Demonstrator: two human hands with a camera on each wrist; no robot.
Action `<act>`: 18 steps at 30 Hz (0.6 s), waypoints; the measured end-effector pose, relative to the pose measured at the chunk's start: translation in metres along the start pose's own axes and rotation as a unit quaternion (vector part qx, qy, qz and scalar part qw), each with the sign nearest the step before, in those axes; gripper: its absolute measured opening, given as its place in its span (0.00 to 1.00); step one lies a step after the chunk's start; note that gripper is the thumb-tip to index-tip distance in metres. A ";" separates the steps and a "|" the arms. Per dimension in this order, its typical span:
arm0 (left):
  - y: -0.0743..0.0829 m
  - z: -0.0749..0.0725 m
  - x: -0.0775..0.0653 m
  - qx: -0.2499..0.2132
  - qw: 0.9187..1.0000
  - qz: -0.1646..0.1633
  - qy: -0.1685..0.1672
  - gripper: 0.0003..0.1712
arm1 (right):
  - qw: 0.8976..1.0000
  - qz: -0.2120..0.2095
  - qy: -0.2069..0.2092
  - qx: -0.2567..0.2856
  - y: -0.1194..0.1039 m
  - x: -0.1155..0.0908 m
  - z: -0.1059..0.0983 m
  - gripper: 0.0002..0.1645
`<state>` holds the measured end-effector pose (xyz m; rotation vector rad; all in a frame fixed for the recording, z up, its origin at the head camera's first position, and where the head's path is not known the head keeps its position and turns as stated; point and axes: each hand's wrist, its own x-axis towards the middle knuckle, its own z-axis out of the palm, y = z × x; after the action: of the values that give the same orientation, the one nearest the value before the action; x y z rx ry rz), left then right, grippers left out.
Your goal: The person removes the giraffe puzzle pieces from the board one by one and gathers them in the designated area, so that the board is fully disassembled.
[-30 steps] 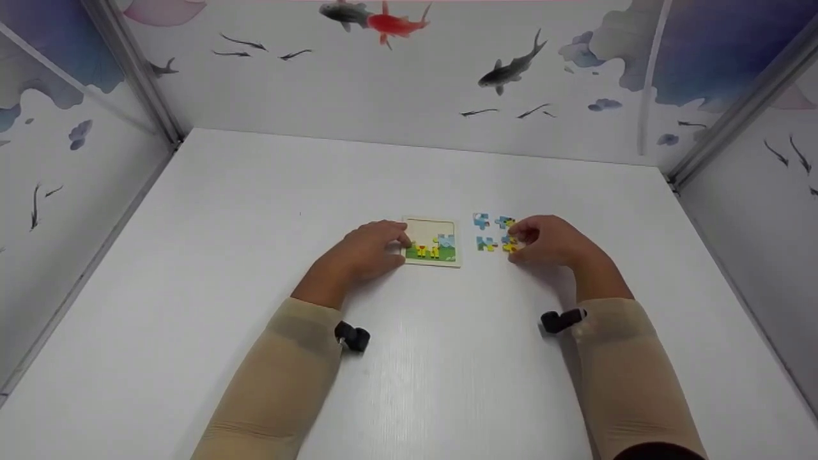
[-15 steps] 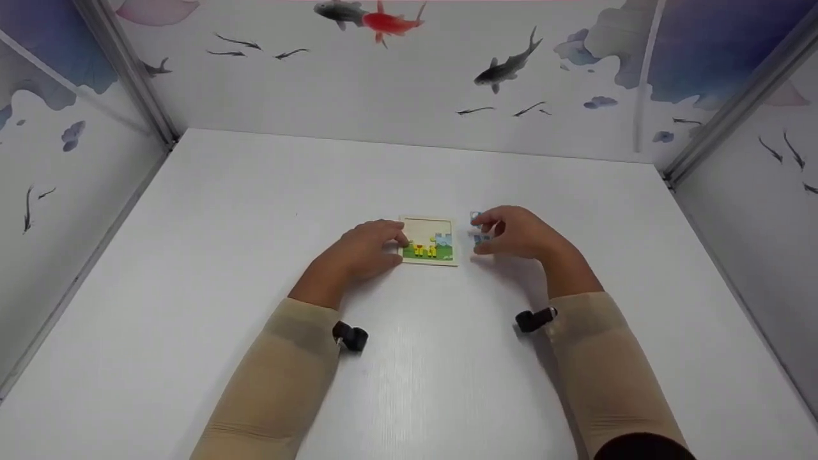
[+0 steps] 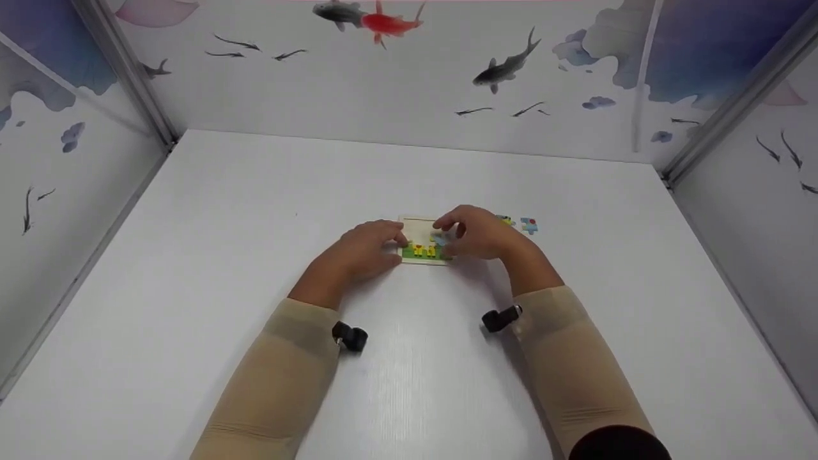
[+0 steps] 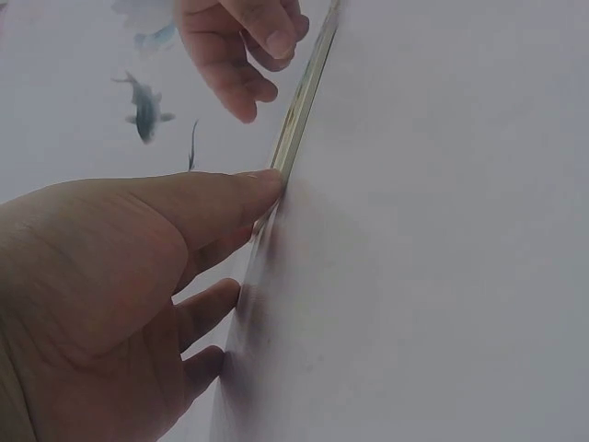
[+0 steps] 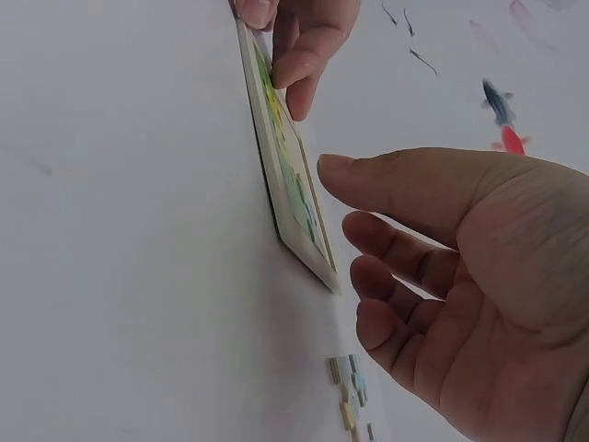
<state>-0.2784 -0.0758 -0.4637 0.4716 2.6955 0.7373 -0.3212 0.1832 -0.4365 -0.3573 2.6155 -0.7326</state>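
Note:
A small wooden jigsaw tray (image 3: 418, 227) lies at the middle of the table, its lower part filled with green and yellow picture pieces, its upper part bare wood. My left hand (image 3: 366, 250) grips the tray's left side, thumb at the near corner and index finger over the rim. My right hand (image 3: 484, 234) hovers over the tray's right side. In the right wrist view, thumb and fingers of the right hand (image 5: 460, 267) stand apart with nothing visible between them. Loose jigsaw pieces (image 3: 529, 225) lie to the right, partly hidden by that hand.
A white table (image 3: 409, 370) surrounds the tray. White panels (image 3: 396, 89) printed with fish enclose the back and sides, joined by metal corner posts (image 3: 131, 73). Small black wrist cameras (image 3: 350, 337) sit at both cuffs.
My right hand has moved left from the loose pieces to above the tray, uncovering pieces at the far right. The left hand has stayed at the tray's left side.

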 end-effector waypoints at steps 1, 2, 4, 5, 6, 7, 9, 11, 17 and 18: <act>0.000 0.000 -0.001 0.001 1.000 0.001 0.001 0.20 | 1.000 0.002 0.000 0.001 0.001 0.000 0.001 0.31; 0.000 0.000 -0.001 0.002 1.000 0.002 0.002 0.20 | 1.000 0.003 0.001 0.003 0.002 0.001 0.002 0.31; 0.000 0.001 -0.002 0.005 1.000 0.005 0.004 0.20 | 1.000 0.003 0.002 0.006 0.005 0.001 0.004 0.31; -0.001 0.001 -0.002 0.008 1.000 0.007 0.005 0.20 | 1.000 0.002 0.002 0.009 0.006 0.001 0.005 0.31; -0.001 0.001 -0.002 0.010 1.000 0.010 0.006 0.19 | 1.000 0.002 0.002 0.011 0.008 0.002 0.005 0.31; -0.001 0.001 -0.002 0.010 1.000 0.011 0.007 0.19 | 1.000 0.000 0.001 0.012 0.009 0.002 0.006 0.32; -0.002 0.002 -0.001 0.012 1.000 0.014 0.008 0.19 | 1.000 -0.003 -0.002 0.010 0.010 0.002 0.006 0.32; -0.002 0.002 -0.001 0.014 1.000 0.018 0.010 0.19 | 1.000 -0.004 -0.004 0.006 0.010 0.002 0.007 0.32; -0.001 0.001 -0.002 0.013 1.000 0.018 0.012 0.19 | 1.000 0.003 -0.004 -0.003 0.007 0.003 0.008 0.32; -0.001 0.001 -0.002 0.012 1.000 0.016 0.013 0.19 | 1.000 0.005 -0.004 -0.003 0.006 0.003 0.008 0.33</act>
<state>-0.2764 -0.0765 -0.4645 0.5168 2.7293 0.7262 -0.3215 0.1837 -0.4474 -0.3467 2.6104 -0.7187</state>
